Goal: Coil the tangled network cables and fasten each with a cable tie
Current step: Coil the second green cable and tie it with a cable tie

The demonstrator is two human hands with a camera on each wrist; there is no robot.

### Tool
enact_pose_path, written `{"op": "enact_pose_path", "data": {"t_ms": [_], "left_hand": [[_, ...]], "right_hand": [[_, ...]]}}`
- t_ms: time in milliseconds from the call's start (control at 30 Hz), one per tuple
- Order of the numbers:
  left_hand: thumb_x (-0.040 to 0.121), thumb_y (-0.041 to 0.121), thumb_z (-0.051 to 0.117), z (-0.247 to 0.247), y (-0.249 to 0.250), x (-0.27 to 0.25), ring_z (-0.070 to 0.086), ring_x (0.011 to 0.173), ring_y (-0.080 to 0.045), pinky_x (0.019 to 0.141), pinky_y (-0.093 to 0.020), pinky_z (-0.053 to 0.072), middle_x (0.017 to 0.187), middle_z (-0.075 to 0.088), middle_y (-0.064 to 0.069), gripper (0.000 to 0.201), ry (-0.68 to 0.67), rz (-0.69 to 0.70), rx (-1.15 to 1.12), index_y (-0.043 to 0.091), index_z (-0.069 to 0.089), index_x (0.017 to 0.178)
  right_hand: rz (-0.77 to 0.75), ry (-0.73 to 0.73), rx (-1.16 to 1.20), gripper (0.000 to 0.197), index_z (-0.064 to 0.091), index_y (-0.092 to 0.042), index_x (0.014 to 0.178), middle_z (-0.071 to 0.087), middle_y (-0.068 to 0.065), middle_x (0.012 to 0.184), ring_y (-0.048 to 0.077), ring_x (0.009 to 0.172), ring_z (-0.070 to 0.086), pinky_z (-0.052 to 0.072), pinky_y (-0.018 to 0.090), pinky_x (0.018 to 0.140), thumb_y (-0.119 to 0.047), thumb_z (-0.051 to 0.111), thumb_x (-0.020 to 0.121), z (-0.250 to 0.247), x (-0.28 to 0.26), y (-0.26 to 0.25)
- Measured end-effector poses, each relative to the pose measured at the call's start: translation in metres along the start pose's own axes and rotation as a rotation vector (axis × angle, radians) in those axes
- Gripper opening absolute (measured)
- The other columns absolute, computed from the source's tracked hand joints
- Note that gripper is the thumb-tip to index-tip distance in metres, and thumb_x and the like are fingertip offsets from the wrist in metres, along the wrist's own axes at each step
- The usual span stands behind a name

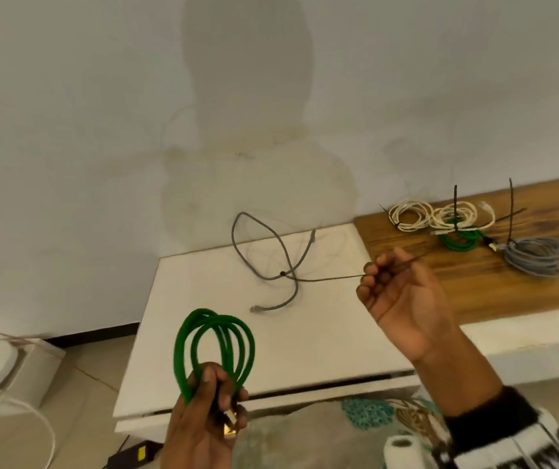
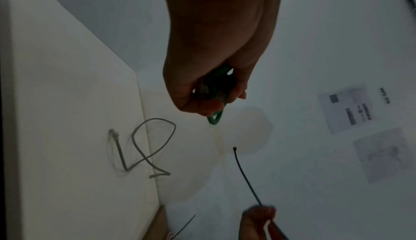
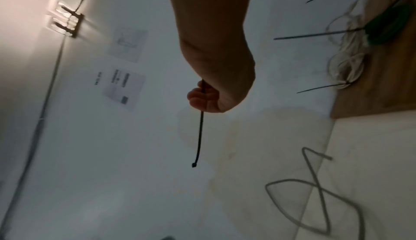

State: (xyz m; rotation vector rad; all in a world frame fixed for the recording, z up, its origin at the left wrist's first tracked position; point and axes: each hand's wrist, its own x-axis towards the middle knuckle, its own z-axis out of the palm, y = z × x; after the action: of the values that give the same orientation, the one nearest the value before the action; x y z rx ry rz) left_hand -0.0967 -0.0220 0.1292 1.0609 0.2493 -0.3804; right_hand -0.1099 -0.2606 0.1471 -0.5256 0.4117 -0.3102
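Bright, slightly soft head view with wide-angle bending; dim, grainy, motion-blurred wrist views.

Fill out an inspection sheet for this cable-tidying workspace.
Surface: white tabletop; wooden board to its right.
Job's things: green coil, not yet tied; black cable tie; loose grey cable on the tabletop.
Clutter: nothing seen on the tabletop.
Grippers: left hand grips the green coil; right hand pinches the cable tie.
Cables: tied bundles on the board, white, green, grey.
Surroundings: stained wall; paper roll below.
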Motion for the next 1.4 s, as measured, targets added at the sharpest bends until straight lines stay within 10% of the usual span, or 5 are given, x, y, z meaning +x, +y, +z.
{"op": "enact_pose_path", "data": {"t_ms": [133,400,800,1133,1400], "left_hand": [[0.067,0.039,0.052,0.002,0.0,-0.04,0.046,0.047,-0.02,0.03,-0.018,0.033,0.04,0.037,-0.001,0.032,0.092,0.014,0.043,0.009,0.044,0.06],[0.038,0.064,0.082,-0.004,0.006,-0.109,0.047,0.051,-0.012,0.04,-0.02,0.033,0.047,0.036,0.002,0.061,0.004,0.18,0.105,0.017,0.073,0.076],[0.072,0.038,0.059,-0.002,0.004,-0.158,0.042,0.049,-0.011,0.045,-0.021,0.032,0.043,0.041,0.004,0.025,-0.097,0.328,0.297,0.019,0.068,0.059],[0.068,0.053,0.071,-0.005,0.008,-0.159,0.047,0.047,0.002,0.043,-0.01,0.038,0.055,0.054,0.009,0.043,-0.172,0.424,0.415,0.019,0.062,0.093],[0.063,0.072,0.031,-0.002,0.008,-0.16,0.029,0.046,-0.011,0.05,-0.024,0.03,0.047,0.034,-0.003,0.062,-0.095,0.318,0.487,0.021,0.064,0.057]], "right_hand": [[0.015,-0.186,0.028,0.014,0.058,-0.012,0.056,0.051,0.006,0.056,0.015,0.047,0.05,0.047,0.025,0.044,-0.024,0.058,0.063,0.026,-0.074,0.032],[-0.089,-0.352,-0.134,0.039,0.057,-0.013,0.06,0.053,0.007,0.057,0.017,0.049,0.051,0.047,0.025,0.049,-0.041,0.083,0.05,0.022,-0.161,0.063],[0.17,-0.38,-0.786,0.034,0.068,-0.01,0.095,0.07,0.009,0.098,0.025,0.072,0.065,0.054,0.03,0.063,-0.012,0.079,0.063,0.018,-0.224,0.065],[0.194,-0.242,-0.778,0.013,0.07,-0.003,0.081,0.064,0.012,0.064,0.015,0.048,0.053,0.042,0.022,0.043,-0.014,0.063,0.083,0.026,-0.227,0.073],[0.149,-0.273,-0.736,0.014,0.07,-0.004,0.086,0.062,0.013,0.062,0.015,0.047,0.05,0.04,0.021,0.042,-0.013,0.06,0.084,0.026,-0.223,0.072]]}}
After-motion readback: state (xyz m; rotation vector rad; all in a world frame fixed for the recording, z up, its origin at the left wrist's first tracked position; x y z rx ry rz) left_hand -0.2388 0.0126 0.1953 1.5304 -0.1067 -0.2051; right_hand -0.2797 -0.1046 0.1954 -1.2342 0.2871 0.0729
